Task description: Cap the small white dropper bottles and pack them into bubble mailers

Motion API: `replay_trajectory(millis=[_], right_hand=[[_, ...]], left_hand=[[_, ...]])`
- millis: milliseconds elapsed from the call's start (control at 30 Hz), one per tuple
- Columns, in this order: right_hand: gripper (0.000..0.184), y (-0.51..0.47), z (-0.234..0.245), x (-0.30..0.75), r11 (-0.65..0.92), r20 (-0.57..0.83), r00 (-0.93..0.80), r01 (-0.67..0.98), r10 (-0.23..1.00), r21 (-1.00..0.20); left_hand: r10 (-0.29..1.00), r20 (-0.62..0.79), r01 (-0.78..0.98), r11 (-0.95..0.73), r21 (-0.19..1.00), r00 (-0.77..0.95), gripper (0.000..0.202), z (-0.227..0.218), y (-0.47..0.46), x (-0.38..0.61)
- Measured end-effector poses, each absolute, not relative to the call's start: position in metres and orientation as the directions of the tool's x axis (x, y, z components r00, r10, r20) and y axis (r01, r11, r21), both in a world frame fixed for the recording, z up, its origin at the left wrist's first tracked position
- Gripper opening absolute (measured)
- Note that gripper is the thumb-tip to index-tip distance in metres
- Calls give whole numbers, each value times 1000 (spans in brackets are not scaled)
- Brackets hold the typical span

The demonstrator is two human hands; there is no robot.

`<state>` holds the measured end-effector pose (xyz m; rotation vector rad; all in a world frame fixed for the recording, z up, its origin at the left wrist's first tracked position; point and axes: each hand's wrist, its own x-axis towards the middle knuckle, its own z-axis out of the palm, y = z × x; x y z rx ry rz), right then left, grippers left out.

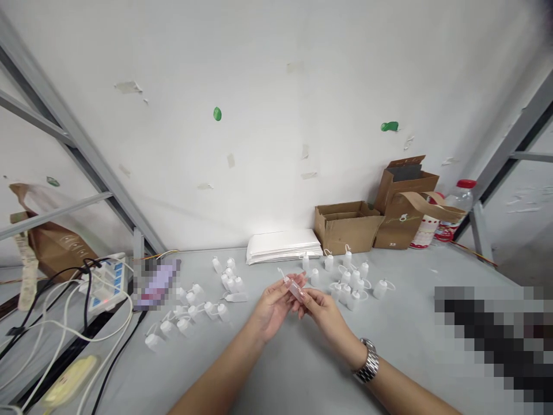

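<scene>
A small translucent squeeze bottle (pixel 296 290) with a white tethered cap is held tilted over the middle of the table. My left hand (pixel 276 305) grips its cap end with the fingers closed. At the other end, my right hand (pixel 318 308) pinches the bottle's base between thumb and fingers. To the right stand several more such bottles (pixel 355 300), upright with looped cap straps. On the left is another scattered group of small bottles (pixel 183 327), and one bottle (pixel 235 297) there lies on its side.
Against the wall sit a stack of white paper (pixel 280 245), an open cardboard box (pixel 349 226), a brown paper bag (pixel 397 230) and a red-capped plastic bottle (pixel 461 199). At left are a power strip (pixel 108 288), tangled cables and a yellow object (pixel 71 380). The right side is partly pixelated.
</scene>
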<state>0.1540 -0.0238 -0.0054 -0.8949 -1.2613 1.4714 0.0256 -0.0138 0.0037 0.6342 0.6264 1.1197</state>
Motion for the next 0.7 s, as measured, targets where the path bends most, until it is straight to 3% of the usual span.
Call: replay_trajectory(millis=[300,533,700], right_hand=[[31,-22,-7,157,-319,-92,-439,-477,894,-819],[35,-24,-8,154,-297,-109,-390,-466,914,-833],[30,-21,-13,157,-354,-89,-449,-551,889,-756]], left_hand=[[942,-96,-581,275,766,320,20,4,-15,27],[951,-95,-542,249,803,296,26,-3,-14,28],[954,-47,-578,218,786,296,24,-3,-16,31]])
